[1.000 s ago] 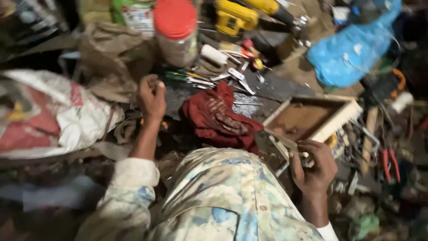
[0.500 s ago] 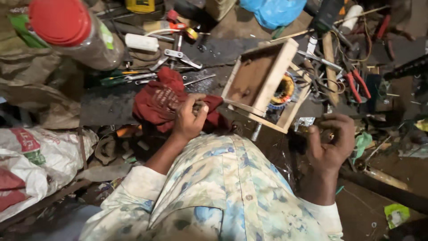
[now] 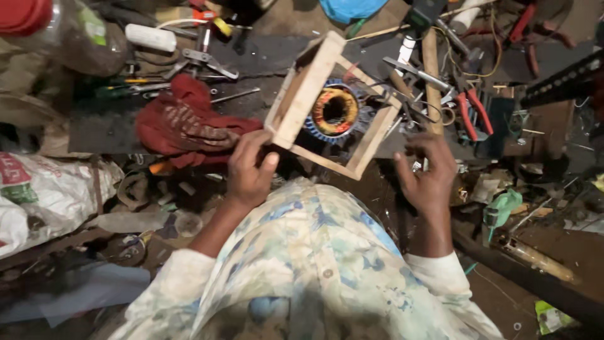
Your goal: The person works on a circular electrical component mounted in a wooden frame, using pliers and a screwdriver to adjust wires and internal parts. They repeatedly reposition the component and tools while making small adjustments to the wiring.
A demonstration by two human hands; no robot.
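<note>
cluttered floor, left hand gripping wooden frame

The red-lidded jar is cut off by the top-left corner. The wooden frame hides part of the copper-wound stator. Small parts scattered beside the red-handled pliers are too small to identify.

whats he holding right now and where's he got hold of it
The left hand grips the wooden box frame at its near left corner, thumb on the outer side. The right hand is open beside the frame, holding nothing visible.
</note>
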